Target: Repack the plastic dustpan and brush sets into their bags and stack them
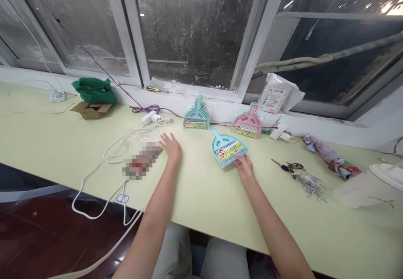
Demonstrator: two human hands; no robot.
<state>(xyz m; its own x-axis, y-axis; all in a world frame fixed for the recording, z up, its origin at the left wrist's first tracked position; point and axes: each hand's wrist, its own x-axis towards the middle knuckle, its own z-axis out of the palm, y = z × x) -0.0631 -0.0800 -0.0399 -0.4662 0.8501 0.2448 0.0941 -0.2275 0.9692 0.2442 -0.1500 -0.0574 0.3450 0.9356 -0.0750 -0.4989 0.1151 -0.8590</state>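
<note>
My right hand [244, 165] grips the lower edge of a light blue dustpan [220, 140] with a small brush packed against it and a yellow-green label across the front. Its handle points away from me, up and to the left. On the table, my left hand [171, 147] rests with fingers spread, just right of a blurred-out object [141, 161] and holding nothing. Beyond the hands, a stack of green dustpan sets [197, 113] leans against the window ledge. To its right a pink dustpan set [247, 121] leans the same way, with others behind it.
White cables [110, 147] loop across the table's left side and over its front edge. A green bag [93, 90] and a cardboard box [92, 110] stand at back left. Keys [302, 176], a folded umbrella [330, 156] and a white cup [371, 186] lie or stand on the right.
</note>
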